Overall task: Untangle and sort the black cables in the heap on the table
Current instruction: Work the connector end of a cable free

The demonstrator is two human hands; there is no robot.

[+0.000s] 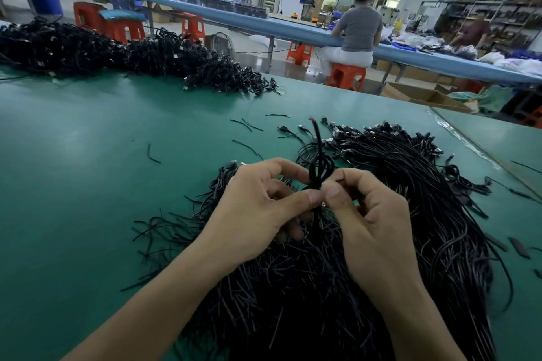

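Note:
A big heap of black cables [410, 214] covers the near right of the green table [88, 170]. Above it I hold one looped black cable [318, 167] upright, its free end sticking up. My left hand [258, 208] pinches the cable just below the loop with thumb and fingers. My right hand [369, 214] pinches the same spot from the right, thumb tip against the left thumb. The lower part of the cable runs down between my hands into the heap.
A second long heap of black cables [132, 56] lies along the far left edge. Several short black ties [249, 124] are scattered mid-table. Behind the table a person [356, 32] sits on an orange stool at a blue bench.

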